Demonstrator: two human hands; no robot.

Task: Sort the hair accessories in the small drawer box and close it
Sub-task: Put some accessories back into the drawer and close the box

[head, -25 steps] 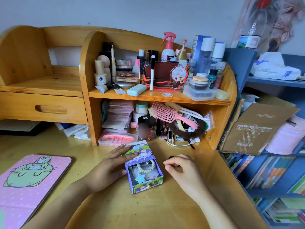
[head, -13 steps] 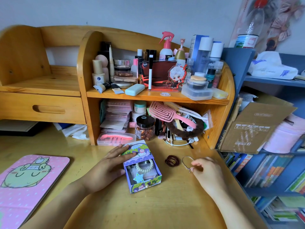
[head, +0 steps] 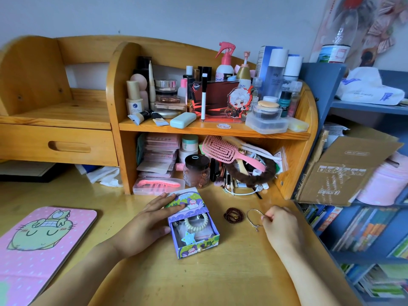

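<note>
Purple card with green print: is that our box (head: 194, 200)?
Yes. It sits on the desk (head: 198, 279), and its drawer (head: 210, 241) is pulled out toward us.
What do we see in the drawer?
A pale coil tie (head: 196, 224) at the back and a blue star clip (head: 188, 237) nearer the front, with clear wrappers under them. A pearl knob (head: 199, 250) sits on the drawer's front.
And our left hand (head: 145, 224)?
It lies on the box from the left, fingers straight and close together on the lid, thumb against the drawer's left wall.
Our right hand (head: 278, 224)?
It's right of the box, low over the desk. Its fingers are curled, and the fingertips (head: 265, 218) pinch a thin silver hoop (head: 247, 217) on the side away from the box.
Anything between the hoop and the box?
A dark beaded band (head: 233, 215) lies flat there, apart from both.
What else is near the box?
Behind it is a wooden shelf (head: 198, 130) crowded with bottles, a pink brush (head: 220, 149) and a clear case holding a pink comb (head: 159, 184). Well to the box's left lies a pink mat (head: 39, 239) with a green creature on it.
</note>
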